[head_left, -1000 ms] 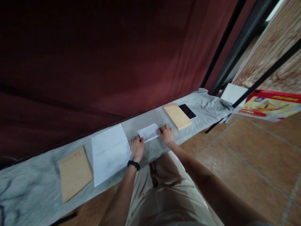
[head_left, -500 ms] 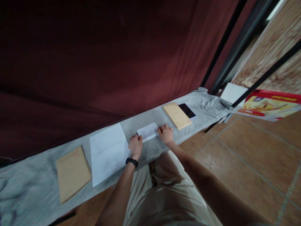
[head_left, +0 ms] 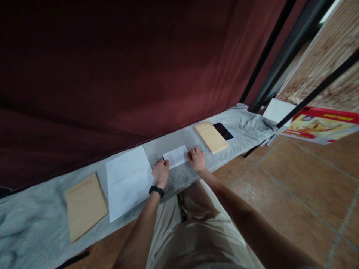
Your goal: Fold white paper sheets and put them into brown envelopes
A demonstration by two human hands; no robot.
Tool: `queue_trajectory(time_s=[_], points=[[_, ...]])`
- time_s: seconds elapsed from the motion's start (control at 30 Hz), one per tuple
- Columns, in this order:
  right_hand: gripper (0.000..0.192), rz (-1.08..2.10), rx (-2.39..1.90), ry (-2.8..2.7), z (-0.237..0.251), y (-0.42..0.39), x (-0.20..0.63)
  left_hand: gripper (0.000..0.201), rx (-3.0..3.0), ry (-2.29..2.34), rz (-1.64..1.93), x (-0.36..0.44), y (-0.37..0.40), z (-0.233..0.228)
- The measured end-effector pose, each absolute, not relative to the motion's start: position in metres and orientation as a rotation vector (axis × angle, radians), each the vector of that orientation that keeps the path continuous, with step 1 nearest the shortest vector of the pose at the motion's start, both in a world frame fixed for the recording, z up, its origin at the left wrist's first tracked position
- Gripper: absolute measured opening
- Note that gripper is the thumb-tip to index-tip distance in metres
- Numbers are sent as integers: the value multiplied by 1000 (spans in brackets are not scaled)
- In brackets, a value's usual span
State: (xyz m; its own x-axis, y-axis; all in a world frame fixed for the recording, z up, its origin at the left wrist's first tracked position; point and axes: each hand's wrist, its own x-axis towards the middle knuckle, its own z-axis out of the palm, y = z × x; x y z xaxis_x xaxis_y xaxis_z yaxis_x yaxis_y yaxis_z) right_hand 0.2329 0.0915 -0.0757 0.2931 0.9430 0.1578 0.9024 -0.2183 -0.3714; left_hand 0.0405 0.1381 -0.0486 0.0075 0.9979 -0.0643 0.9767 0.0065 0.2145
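Observation:
A small folded white paper lies on the grey cloth-covered bench. My left hand, with a black band on the wrist, presses on the paper's left end. My right hand presses on its right end. Both hands lie flat with fingers on the paper's edges. To the left of my left hand lies a large white sheet, partly under that hand's edge.
A brown envelope lies at the left of the bench. A stack of tan envelopes and a dark phone lie to the right. A dark red curtain hangs behind. Black poles and a red printed board stand at right over tiled floor.
My hands have stayed on the folded paper, with the left hand shifting slightly along its left end. The view has drifted a little.

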Motion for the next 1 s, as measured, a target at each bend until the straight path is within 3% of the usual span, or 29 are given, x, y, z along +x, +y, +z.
queue_trajectory(time_s=[0.3, 0.63, 0.8, 1.0], points=[[44, 150, -1819, -2009, -87, 93, 231, 38, 2090, 2092, 147, 42, 136, -48], [49, 195, -1879, -2022, -93, 97, 229, 37, 2081, 2095, 185, 41, 134, -52], [49, 199, -1886, -2001, -91, 97, 228, 30, 2232, 2036, 432, 44, 128, -50], [49, 217, -1882, -2010, -90, 97, 229, 48, 2569, 1592, 426, 69, 116, -64]])
